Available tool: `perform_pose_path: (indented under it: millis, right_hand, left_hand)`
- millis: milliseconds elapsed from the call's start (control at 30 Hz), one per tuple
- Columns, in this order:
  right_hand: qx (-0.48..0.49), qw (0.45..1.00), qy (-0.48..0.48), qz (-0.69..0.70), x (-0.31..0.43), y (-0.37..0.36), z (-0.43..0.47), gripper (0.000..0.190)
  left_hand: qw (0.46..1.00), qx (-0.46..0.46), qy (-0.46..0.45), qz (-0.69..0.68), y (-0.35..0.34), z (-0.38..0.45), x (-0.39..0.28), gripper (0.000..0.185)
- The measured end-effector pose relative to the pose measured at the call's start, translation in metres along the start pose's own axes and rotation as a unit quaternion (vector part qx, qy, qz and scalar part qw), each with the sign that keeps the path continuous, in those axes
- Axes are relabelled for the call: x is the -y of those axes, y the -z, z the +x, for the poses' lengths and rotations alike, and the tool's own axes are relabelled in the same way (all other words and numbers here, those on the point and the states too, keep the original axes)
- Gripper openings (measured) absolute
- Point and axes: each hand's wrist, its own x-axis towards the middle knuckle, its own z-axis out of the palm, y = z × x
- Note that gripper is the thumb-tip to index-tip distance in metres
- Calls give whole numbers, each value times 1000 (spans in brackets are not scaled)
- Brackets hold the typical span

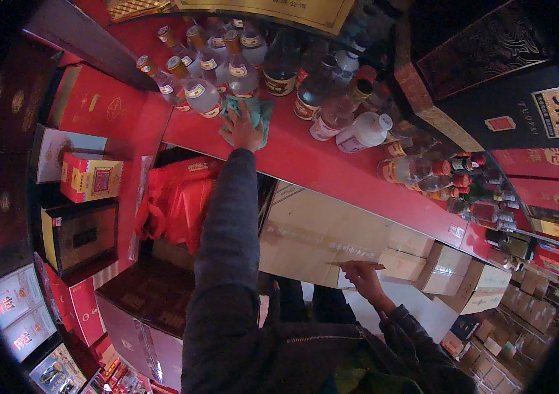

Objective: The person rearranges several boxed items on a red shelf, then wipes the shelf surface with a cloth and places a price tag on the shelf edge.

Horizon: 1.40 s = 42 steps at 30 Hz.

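My left hand [244,129] reaches out and holds a crumpled green cloth [265,111] down against a red shelf top [279,152], its fingers spread over the cloth. Just beyond and to the left of it stand several clear glass liquor bottles [201,93] with gold-brown caps. A dark bottle [279,69] is on the far right side of the cloth. Close to my body, my right hand [364,279] grips a thin, flat brown piece [377,266], which may be cardboard or wood. A small white patch shows beside those fingers; I cannot tell what it is.
More bottles, including a white one [364,130] and red-capped ones [419,170], line the shelf to the right. Beneath it are cardboard cartons [314,221] and red bags [181,197]. Gift boxes [93,176] fill shelves on the left. A dark carton [146,295] stands at lower left.
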Motion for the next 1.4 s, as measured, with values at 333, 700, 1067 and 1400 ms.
perform_pose_path:
  millis: [333, 700, 1067, 1400]
  right_hand:
    - [7, 998, -22, 54, -4, -6, 0, 24]
    - [0, 1000, -13, 13, -13, 5, -5, 17]
    - [-13, 999, 28, 34, -18, 8, -14, 15]
    - [-3, 999, 7, 36, -10, 16, -25, 13]
  left_hand:
    - [987, 98, -117, 41, 0, -23, -38, 83]
    - [977, 97, -189, 34, -14, -54, -56, 67]
    - [980, 116, -150, 66, -15, -108, -81, 60]
    - [975, 88, -202, 32, -54, -171, -106, 49]
